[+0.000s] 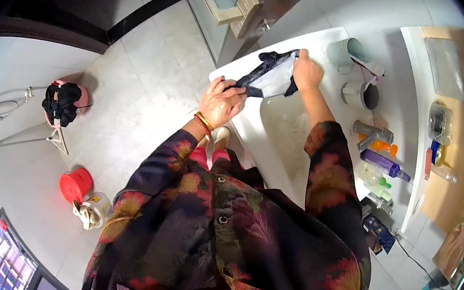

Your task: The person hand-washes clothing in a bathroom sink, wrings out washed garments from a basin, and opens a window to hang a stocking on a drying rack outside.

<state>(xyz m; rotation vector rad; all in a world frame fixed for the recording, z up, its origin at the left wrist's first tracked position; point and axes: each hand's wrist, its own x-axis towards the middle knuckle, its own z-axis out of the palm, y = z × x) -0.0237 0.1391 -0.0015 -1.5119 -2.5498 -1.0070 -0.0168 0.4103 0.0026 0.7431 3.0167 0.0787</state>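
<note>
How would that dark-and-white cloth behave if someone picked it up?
Probably floppy: the cloth has a crumpled dark edge. Perhaps slippery, and heavier than when dry, since the left hand holding it glistens as if wet.

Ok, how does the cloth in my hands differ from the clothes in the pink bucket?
The cloth is spread between your left hand and right hand; the clothes lie heaped in the bucket. The cloth shows a pale panel; the clothes look mostly black. Both include dark fabric.
</note>
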